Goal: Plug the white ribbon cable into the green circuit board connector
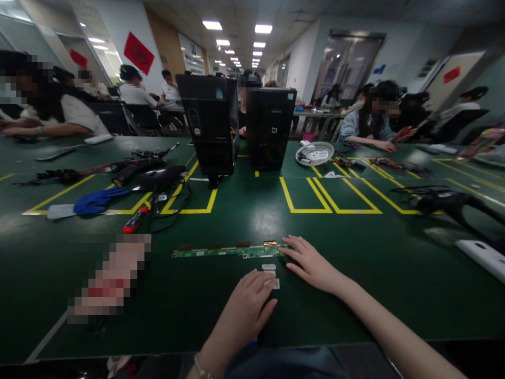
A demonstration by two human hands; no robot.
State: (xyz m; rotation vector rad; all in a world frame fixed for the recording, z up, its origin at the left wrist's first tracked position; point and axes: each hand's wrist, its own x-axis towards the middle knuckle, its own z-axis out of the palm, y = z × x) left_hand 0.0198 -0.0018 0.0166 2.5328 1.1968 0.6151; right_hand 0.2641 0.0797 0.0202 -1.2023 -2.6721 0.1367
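A long narrow green circuit strip (221,251) lies flat on the green table (355,263) in front of me. My right hand (311,263) rests flat on the table, fingers stretched out, with its fingertips touching the strip's right end. My left hand (244,308) lies palm down just below the strip, fingers extended over a few small white pieces (270,267) on the table. Neither hand grips anything.
Two black computer towers (213,126) (270,129) stand behind the strip. At the left lie a red-handled screwdriver (134,221), a blue cloth (98,200) and cables. A white basket (314,153) sits at the back right. Other people sit around the tables.
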